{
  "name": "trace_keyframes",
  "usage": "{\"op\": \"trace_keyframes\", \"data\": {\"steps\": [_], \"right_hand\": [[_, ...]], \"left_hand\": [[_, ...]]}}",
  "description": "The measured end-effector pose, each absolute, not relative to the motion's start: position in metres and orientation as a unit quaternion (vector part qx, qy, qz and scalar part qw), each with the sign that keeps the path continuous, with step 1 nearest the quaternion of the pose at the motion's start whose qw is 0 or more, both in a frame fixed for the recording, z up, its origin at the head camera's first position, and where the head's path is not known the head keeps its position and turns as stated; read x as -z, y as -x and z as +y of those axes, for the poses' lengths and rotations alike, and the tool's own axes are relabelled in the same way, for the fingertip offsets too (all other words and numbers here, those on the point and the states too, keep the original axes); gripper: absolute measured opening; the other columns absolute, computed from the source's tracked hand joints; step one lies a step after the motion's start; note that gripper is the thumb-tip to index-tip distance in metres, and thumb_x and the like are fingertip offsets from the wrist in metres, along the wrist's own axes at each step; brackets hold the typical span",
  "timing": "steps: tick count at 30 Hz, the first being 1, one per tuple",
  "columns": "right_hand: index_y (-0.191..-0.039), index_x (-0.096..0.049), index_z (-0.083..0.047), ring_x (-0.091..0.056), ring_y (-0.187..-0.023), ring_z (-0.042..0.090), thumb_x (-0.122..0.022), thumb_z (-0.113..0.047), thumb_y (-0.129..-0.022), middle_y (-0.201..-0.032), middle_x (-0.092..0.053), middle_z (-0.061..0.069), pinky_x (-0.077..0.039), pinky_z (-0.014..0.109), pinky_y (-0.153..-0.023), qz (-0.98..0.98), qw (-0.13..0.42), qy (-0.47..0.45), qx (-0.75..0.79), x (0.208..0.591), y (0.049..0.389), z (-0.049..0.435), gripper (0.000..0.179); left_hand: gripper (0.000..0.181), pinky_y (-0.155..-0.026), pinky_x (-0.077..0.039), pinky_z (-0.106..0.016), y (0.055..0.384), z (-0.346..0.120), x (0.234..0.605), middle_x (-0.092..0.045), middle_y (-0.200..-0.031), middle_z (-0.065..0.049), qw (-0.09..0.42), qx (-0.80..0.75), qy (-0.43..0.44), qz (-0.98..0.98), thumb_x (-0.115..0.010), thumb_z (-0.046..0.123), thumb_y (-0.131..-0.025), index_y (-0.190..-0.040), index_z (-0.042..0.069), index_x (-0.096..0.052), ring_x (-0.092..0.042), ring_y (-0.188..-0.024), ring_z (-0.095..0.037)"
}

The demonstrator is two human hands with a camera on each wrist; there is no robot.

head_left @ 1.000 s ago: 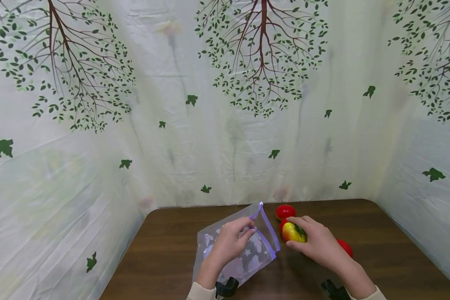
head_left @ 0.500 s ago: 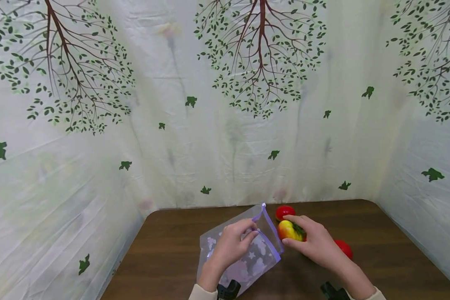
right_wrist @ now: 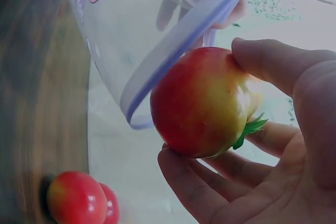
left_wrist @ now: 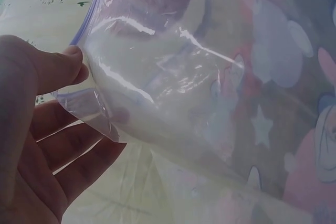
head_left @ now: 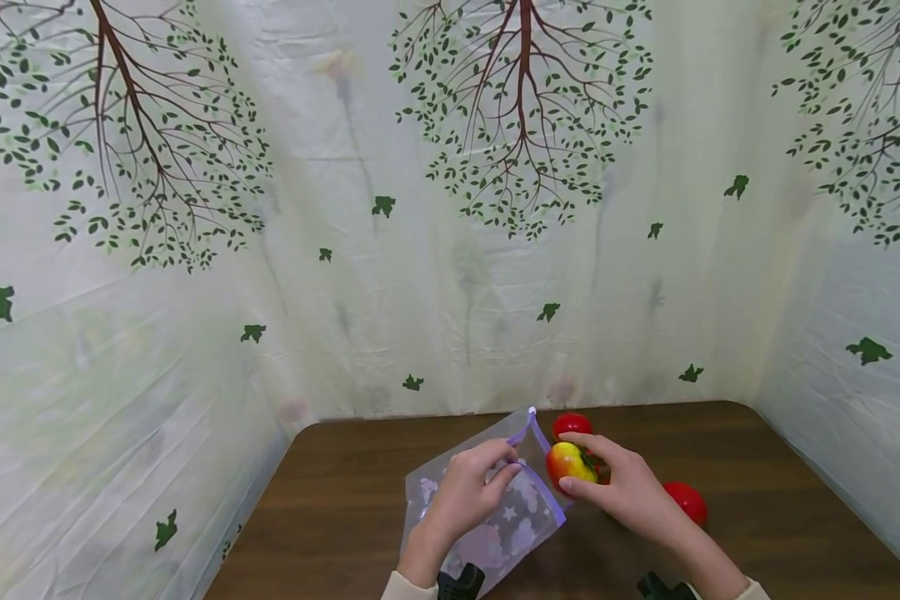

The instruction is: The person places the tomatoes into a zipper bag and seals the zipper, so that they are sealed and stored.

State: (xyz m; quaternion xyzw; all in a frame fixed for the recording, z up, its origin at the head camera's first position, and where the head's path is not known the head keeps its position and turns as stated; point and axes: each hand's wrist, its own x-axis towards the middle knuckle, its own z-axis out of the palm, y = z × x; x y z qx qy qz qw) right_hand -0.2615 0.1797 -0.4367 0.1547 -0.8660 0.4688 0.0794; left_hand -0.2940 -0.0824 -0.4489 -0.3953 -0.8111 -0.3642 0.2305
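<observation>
My left hand pinches the upper edge of a clear zip bag between thumb and fingers. The bag has a purple zip edge and printed rabbits, clouds and stars; its mouth gapes toward the right. My right hand holds a red-and-yellow tomato with thumb and fingertips around its sides, the green leafy top facing the palm. In the right wrist view, the tomato overlaps the purple zip edge right at the mouth. The left wrist view shows the thumb pressed on the clear film.
Behind the held tomato, a red round fruit rests on the brown wooden table. Another red fruit lies beside the right forearm. Pale curtains with printed trees and leaves hang beyond the table's back and sides.
My right hand has carried the tomato left, up to the bag's mouth. The left hand has shifted slightly right with the bag, keeping its pinch.
</observation>
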Motion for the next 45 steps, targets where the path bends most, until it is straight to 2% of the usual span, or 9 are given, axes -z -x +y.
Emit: {"op": "trace_keyframes", "data": {"steps": [7,15,20,45], "right_hand": [[-0.135,-0.061,-0.030,-0.059,-0.096,0.022,-0.080,-0.044,-0.083,-0.116,-0.065,0.000,-0.055,0.030,-0.077,-0.859,0.052,-0.149,-0.487,0.4386,0.2592,0.1757,0.057],[-0.136,-0.060,-0.026,-0.058,-0.101,0.025,-0.080,-0.044,-0.083,-0.121,-0.063,0.002,-0.057,0.029,-0.074,-0.850,0.019,-0.148,-0.505,0.4396,0.2593,0.1731,0.060],[-0.138,-0.059,-0.024,-0.058,-0.102,0.026,-0.079,-0.044,-0.084,-0.123,-0.063,0.002,-0.057,0.029,-0.075,-0.852,0.016,-0.158,-0.498,0.4399,0.2596,0.1738,0.061],[-0.139,-0.057,-0.023,-0.058,-0.101,0.024,-0.077,-0.044,-0.086,-0.123,-0.062,0.005,-0.057,0.028,-0.072,-0.855,-0.003,-0.161,-0.493,0.4421,0.2608,0.1716,0.061]], "left_hand": [[0.008,-0.071,-0.052,-0.017,0.2913,-0.0811,0.4491,-0.065,-0.094,0.012,0.228,0.366,0.393,-0.812,-0.071,0.017,-0.095,-0.097,0.020,-0.064,-0.059,-0.081,-0.003],[0.009,-0.071,-0.052,-0.018,0.2893,-0.0796,0.4453,-0.067,-0.096,0.011,0.228,0.377,0.396,-0.806,-0.073,0.014,-0.094,-0.097,0.017,-0.066,-0.062,-0.083,-0.003],[0.009,-0.072,-0.052,-0.017,0.2877,-0.0793,0.4434,-0.066,-0.096,0.012,0.216,0.381,0.394,-0.808,-0.072,0.015,-0.094,-0.099,0.019,-0.065,-0.062,-0.084,-0.002],[0.008,-0.071,-0.052,-0.016,0.2858,-0.0789,0.4414,-0.065,-0.092,0.011,0.226,0.368,0.400,-0.809,-0.072,0.016,-0.095,-0.097,0.018,-0.065,-0.062,-0.081,-0.003]]}}
